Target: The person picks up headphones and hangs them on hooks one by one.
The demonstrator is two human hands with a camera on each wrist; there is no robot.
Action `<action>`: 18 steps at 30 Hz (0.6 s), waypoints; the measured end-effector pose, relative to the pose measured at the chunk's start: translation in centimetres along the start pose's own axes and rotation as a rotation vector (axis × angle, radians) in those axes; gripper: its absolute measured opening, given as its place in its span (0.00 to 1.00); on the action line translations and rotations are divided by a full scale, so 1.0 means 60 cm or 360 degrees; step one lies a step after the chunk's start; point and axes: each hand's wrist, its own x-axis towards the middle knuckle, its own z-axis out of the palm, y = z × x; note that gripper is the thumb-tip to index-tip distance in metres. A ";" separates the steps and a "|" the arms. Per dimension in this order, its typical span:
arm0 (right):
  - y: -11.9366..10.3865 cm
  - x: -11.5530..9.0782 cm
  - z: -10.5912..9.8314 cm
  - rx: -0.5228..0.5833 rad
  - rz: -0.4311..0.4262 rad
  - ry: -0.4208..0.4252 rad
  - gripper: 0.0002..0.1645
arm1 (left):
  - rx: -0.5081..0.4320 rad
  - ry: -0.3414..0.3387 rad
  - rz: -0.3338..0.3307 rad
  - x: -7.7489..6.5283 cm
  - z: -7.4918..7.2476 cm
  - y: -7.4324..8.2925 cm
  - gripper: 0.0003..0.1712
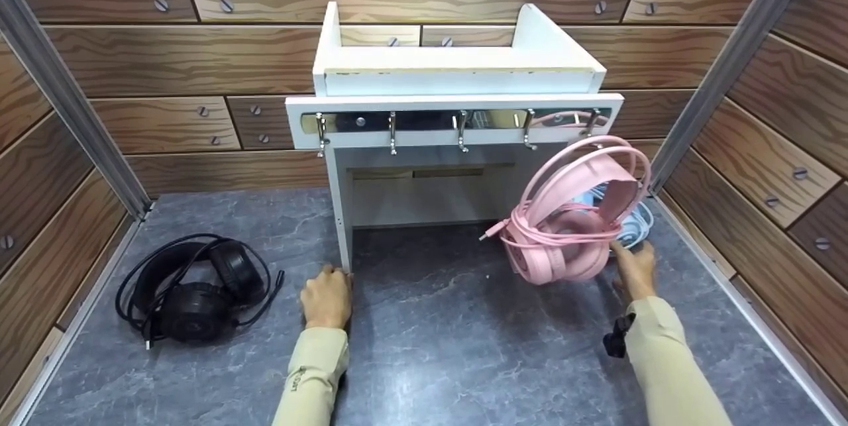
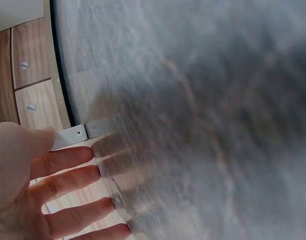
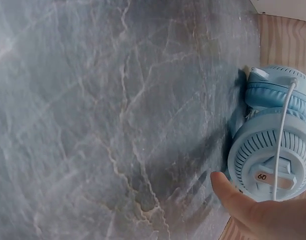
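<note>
A white rack (image 1: pixel 457 58) with a row of metal hooks stands at the back of the table. My left hand (image 1: pixel 326 297) holds the front foot of its left side panel; in the left wrist view the panel's white corner (image 2: pixel 70 136) lies between thumb and fingers. Pink headphones (image 1: pixel 563 234), cord wound around them, hang from the rightmost hook. Behind them, light blue headphones (image 3: pixel 268 150) are beside my right hand (image 1: pixel 636 271). Its thumb (image 3: pixel 228 190) reaches along the lower earcup; the headphones hide the other fingers, so I cannot tell whether they grip.
Black headphones (image 1: pixel 195 293) with a coiled cord lie on the grey marbled table (image 1: pixel 450 353) at the left. Wood-patterned walls (image 1: pixel 199 58) close in the back and both sides. A metal strip (image 1: pixel 748 310) runs along the table's right edge.
</note>
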 end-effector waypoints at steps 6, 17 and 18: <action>0.005 0.004 0.000 -0.0173 -0.0111 0.0019 0.49 | 0.0006 0.0018 0.0020 -0.002 0.002 0.000 0.13; 0.002 0.008 0.001 -0.0255 -0.0269 0.0004 0.49 | -0.0004 0.0016 -0.0001 -0.002 0.006 -0.001 0.14; 0.001 0.008 0.002 -0.0267 -0.0270 0.0001 0.48 | -0.0005 0.0020 0.0000 -0.002 0.006 -0.001 0.13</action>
